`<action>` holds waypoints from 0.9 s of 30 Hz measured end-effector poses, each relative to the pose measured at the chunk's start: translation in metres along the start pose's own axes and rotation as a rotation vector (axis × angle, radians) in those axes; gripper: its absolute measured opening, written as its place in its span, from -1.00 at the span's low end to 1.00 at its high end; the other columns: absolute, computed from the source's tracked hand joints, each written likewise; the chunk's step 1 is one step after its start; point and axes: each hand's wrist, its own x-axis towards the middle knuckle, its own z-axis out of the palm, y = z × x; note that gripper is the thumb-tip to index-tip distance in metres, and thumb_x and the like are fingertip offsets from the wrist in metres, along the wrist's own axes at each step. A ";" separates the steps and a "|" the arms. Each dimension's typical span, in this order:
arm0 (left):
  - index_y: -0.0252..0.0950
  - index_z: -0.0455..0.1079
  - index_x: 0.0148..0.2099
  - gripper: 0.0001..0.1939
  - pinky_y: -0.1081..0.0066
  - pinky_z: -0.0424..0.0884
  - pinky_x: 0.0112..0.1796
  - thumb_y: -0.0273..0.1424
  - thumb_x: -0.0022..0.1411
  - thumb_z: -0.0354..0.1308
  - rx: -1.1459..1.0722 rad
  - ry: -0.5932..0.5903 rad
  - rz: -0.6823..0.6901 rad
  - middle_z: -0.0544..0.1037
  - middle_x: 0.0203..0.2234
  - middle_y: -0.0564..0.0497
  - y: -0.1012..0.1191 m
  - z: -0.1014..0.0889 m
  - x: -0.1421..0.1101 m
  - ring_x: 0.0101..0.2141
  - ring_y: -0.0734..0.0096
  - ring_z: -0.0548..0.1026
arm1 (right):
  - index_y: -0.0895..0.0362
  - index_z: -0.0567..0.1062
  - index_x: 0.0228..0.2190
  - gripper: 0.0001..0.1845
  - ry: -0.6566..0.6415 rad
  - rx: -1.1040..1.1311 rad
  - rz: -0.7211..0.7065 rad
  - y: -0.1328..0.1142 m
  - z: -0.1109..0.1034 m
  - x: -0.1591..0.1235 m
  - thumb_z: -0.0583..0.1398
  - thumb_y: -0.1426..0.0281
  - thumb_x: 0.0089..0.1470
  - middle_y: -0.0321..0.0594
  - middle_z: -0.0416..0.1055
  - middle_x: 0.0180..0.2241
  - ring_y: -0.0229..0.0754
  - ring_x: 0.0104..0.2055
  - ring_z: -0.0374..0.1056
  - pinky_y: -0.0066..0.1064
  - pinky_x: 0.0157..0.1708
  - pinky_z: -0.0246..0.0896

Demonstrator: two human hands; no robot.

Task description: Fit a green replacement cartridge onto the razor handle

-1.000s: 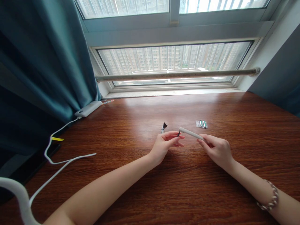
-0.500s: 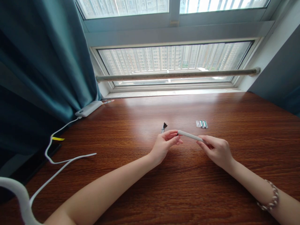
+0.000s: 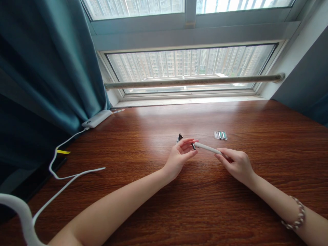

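Observation:
A razor with a pale grey-white handle is held above the table between my two hands. My right hand is closed on the handle's right end, thumb and fingers pinching it. At the other end is a small dark razor head, within the curved fingers of my left hand. The thumb is by its lower edge and the fingertips by its upper edge; exact contact is hard to see. Just behind the left hand lies a small dark-headed item with a metallic stem, partly hidden by the fingers.
A clear pack with two green-and-white cartridges lies beyond my right hand on the brown wooden table. At left, a white power bank has a white cable. A blue curtain hangs beside the window.
My left fingers have loosened and spread around the razor's end, so the dark head now shows between thumb and fingertips. My right hand and the handle have hardly moved.

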 end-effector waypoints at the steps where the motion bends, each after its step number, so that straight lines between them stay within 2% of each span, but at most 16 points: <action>1: -0.29 0.29 -0.08 -0.58 0.23 0.20 0.00 -0.52 -0.04 0.23 -0.006 -0.010 0.007 0.39 -0.05 -0.13 0.000 0.000 0.000 -0.04 0.27 0.34 | 0.09 0.50 -0.33 -0.75 -0.015 -0.004 -0.007 0.000 0.000 0.000 0.08 0.25 0.05 -0.33 0.40 -0.57 -0.34 -0.59 0.25 -0.52 -0.53 0.04; 5: -0.29 0.23 -0.05 -0.53 0.22 0.14 0.03 -0.57 -0.05 0.23 -0.016 -0.015 0.015 0.35 -0.01 -0.15 0.001 0.000 0.000 0.01 0.26 0.29 | 0.07 0.50 -0.33 -0.75 -0.008 -0.048 0.034 0.000 0.000 0.000 0.08 0.24 0.05 -0.33 0.41 -0.57 -0.32 -0.57 0.27 -0.52 -0.52 0.04; 11: -0.30 0.22 -0.04 -0.51 0.20 0.08 0.05 -0.59 -0.06 0.22 -0.014 -0.050 0.012 0.36 -0.02 -0.17 0.000 0.000 0.000 0.03 0.24 0.26 | 0.07 0.50 -0.34 -0.75 -0.012 -0.050 0.007 0.000 0.000 0.001 0.07 0.24 0.05 -0.32 0.44 -0.52 -0.32 -0.55 0.29 -0.53 -0.50 0.04; 15: -0.29 0.23 -0.06 -0.50 0.22 0.10 0.05 -0.61 -0.09 0.24 -0.013 -0.053 0.009 0.36 -0.02 -0.15 -0.001 0.000 -0.001 0.03 0.23 0.26 | 0.02 0.49 -0.34 -0.76 -0.007 -0.091 0.066 0.000 0.000 0.002 0.08 0.22 0.05 -0.36 0.43 -0.53 -0.32 -0.54 0.30 -0.52 -0.50 0.02; 22: -0.30 0.20 -0.05 -0.50 0.20 0.09 0.06 -0.62 -0.07 0.22 -0.028 -0.035 0.079 0.37 -0.03 -0.17 0.000 -0.001 0.000 0.04 0.23 0.26 | 0.03 0.48 -0.33 -0.78 -0.030 -0.060 0.048 0.002 0.001 0.000 0.08 0.23 0.05 -0.35 0.43 -0.49 -0.31 -0.51 0.28 -0.51 -0.47 0.02; 27: -0.30 0.16 -0.04 -0.48 0.18 0.14 0.04 -0.63 -0.06 0.22 -0.028 -0.025 0.103 0.38 -0.05 -0.18 -0.001 0.001 -0.001 0.01 0.23 0.29 | 0.03 0.48 -0.34 -0.78 -0.071 -0.011 0.047 0.003 0.002 0.001 0.09 0.22 0.05 -0.36 0.39 -0.55 -0.33 -0.56 0.23 -0.51 -0.49 0.00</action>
